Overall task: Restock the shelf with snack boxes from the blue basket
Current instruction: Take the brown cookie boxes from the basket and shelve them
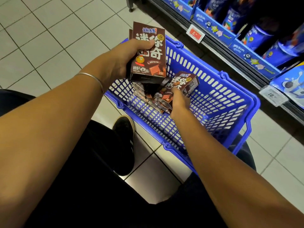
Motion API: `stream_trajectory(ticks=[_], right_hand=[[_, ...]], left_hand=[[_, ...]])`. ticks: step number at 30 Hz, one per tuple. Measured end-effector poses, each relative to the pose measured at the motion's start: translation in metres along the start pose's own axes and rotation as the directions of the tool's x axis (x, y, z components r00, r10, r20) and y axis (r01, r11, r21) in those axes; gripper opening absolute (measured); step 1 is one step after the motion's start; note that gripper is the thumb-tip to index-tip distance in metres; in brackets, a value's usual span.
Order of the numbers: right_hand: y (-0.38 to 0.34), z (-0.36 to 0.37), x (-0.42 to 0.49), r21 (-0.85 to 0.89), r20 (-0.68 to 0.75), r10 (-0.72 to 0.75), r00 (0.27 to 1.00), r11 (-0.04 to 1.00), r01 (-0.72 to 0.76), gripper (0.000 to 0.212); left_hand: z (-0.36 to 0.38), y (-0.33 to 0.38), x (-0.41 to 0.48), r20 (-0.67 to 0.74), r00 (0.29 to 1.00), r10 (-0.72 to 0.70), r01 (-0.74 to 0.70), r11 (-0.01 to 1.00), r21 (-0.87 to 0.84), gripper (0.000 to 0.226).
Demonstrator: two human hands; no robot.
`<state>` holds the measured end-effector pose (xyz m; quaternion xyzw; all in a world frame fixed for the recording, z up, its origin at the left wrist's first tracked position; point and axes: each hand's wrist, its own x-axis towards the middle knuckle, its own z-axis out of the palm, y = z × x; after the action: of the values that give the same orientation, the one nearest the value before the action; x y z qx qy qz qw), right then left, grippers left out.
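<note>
Left hand: the left hand [120, 60] is closed around a stack of brown cardboard snack boxes with white lettering [148, 53], thumb across the front face of the top box, holding the stack upright above the basket's far left corner.
Left wrist: a thin silver metal bangle [92, 78] circles it.
Right hand: the right hand [180, 102] reaches down inside the basket, fingers curled onto a tilted brown snack box [184, 83]; how firmly it grips cannot be told.
Basket: the blue slotted plastic shopping basket [230, 102] sits on the floor under both hands, its rim passing beneath the right forearm.
Remaining stock: more flat-lying brown boxes [148, 97] are piled in the basket, just left of the right hand and below the left hand.
Shelf: the dark store shelf with blue biscuit packs and white price tags [246, 38] stands beyond and to the right of the right hand.
Floor: pale square tiles [49, 38] lie left of the left hand.
Foot: a black shoe [123, 145] rests between the forearms, beside the basket.
</note>
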<state>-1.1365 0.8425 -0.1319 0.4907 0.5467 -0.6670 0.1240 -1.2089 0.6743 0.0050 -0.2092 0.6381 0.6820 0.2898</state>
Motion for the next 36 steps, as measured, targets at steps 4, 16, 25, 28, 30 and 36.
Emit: stream_trajectory(ticks=[4,16,25,28,30,36], right_hand=[[0.003,-0.005,0.004,-0.033,-0.020,-0.002,1.000,0.999,0.001,0.077],[-0.055,-0.076,-0.060,0.511,0.382,-0.156,0.911,0.857,-0.068,0.069],[-0.138,-0.090,-0.110,0.541,0.464,-0.497,0.733,0.814,0.211,0.029],[-0.149,-0.087,-0.103,0.512,0.406,-0.517,0.754,0.812,0.281,0.030],[-0.157,-0.083,-0.100,0.520,0.401,-0.515,0.758,0.809,0.274,0.029],[-0.185,-0.074,-0.115,0.471,0.366,-0.448,0.815,0.845,0.253,0.027]], left_hand=[[0.001,-0.003,0.002,0.010,1.000,-0.008,0.008,1.000,0.015,0.039],[0.017,0.023,0.003,0.041,0.997,0.062,-0.063,0.998,0.024,0.026],[0.079,0.030,0.017,0.221,0.967,0.126,-0.171,0.965,0.201,0.081],[0.093,0.039,0.025,0.245,0.966,0.086,-0.139,0.969,0.206,0.098],[0.099,0.044,0.031,0.286,0.956,0.065,-0.125,0.972,0.198,0.091],[0.112,0.075,0.034,0.278,0.960,0.039,-0.110,0.963,0.244,0.094]])
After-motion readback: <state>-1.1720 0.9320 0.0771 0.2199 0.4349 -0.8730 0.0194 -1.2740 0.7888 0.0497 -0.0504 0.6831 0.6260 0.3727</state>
